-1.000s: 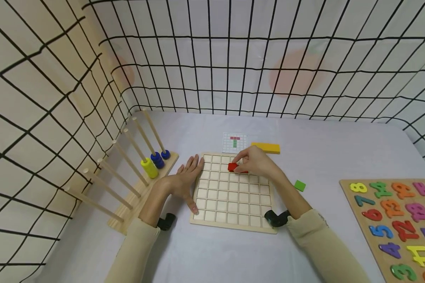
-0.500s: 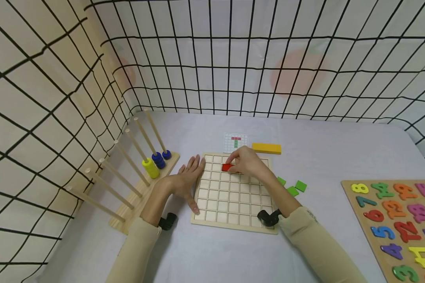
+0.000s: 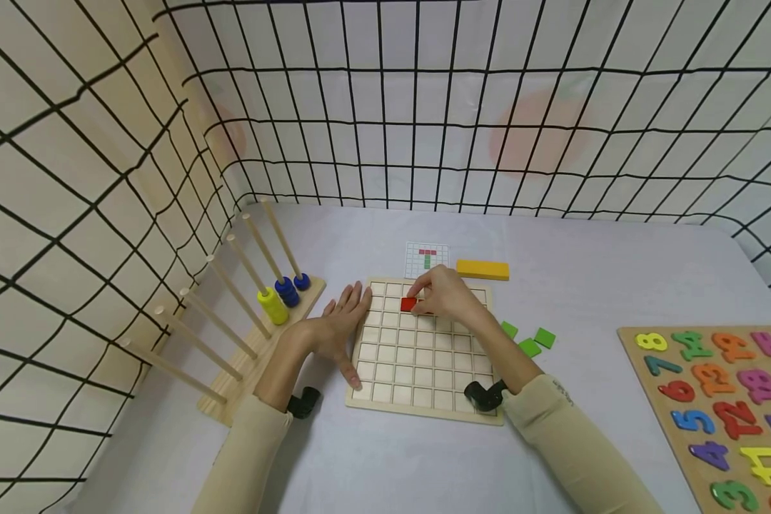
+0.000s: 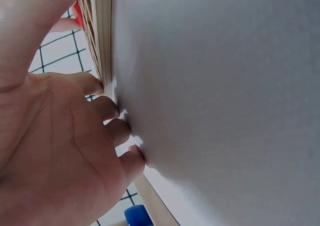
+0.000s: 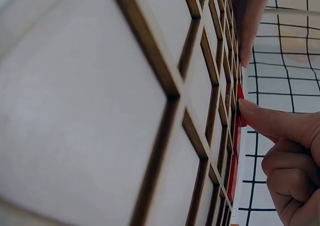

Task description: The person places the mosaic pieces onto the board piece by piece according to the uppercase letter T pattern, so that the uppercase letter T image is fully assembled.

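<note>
My right hand [image 3: 446, 294] pinches a small red square tile [image 3: 407, 305] between thumb and fingers, near the far side of a wooden grid board [image 3: 414, 375]. In the right wrist view that tile [image 5: 243, 121] leans at the board's surface, and more red tiles [image 5: 233, 178] lie in the row beside it. From the head view, those are mostly behind my hand. My left hand [image 3: 335, 335] rests along the board's left edge, fingers extended and thumb spread at the near left corner. The left wrist view shows its palm [image 4: 65, 136] and fingertips against the tablecloth.
Beyond the board lie a printed pattern card [image 3: 417, 265] and a yellow bar [image 3: 482, 270]. Green tiles [image 3: 530, 348] are scattered to the right. A wooden peg stand [image 3: 308, 294] with blue and yellow rings is at left, a number board [image 3: 674, 432] at right. Black wire mesh [image 3: 450, 128] encloses the table.
My right hand has slid left along the row with the red tile. More green tiles show where my forearm covered them. My left hand has stayed at the board's edge.
</note>
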